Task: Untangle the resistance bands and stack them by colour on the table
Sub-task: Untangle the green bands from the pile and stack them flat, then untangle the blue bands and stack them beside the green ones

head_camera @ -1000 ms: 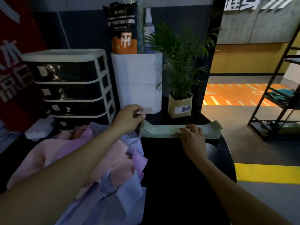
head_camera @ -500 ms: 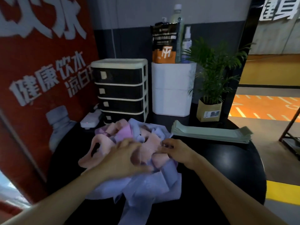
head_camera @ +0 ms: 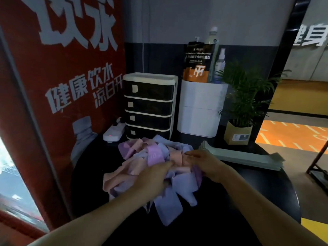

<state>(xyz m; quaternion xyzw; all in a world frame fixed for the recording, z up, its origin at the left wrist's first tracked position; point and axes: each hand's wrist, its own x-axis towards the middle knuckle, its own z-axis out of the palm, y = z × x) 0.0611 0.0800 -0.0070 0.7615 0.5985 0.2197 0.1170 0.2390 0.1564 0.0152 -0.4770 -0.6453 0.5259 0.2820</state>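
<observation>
A tangled heap of resistance bands (head_camera: 150,157) in pink, peach and pale lilac-blue lies on the round black table (head_camera: 257,201). My left hand (head_camera: 150,176) rests on the front of the heap, fingers reaching into the bands; what it grips is hidden. My right hand (head_camera: 204,162) lies on the heap's right side, fingertips touching a peach band. A flat stack of pale green bands (head_camera: 245,158) lies to the right, behind my right hand.
Behind the heap stand a black-and-cream drawer unit (head_camera: 149,107), a white box (head_camera: 200,110) with a pouch and bottles on top, and a potted plant (head_camera: 239,128). A white power strip (head_camera: 113,133) lies at the left. A red poster panel (head_camera: 62,86) borders the table's left side.
A second ago both hands were at the green stack. They moved left onto the tangled heap. Since half a second ago the view came closer and the right hand shifted slightly on the heap.
</observation>
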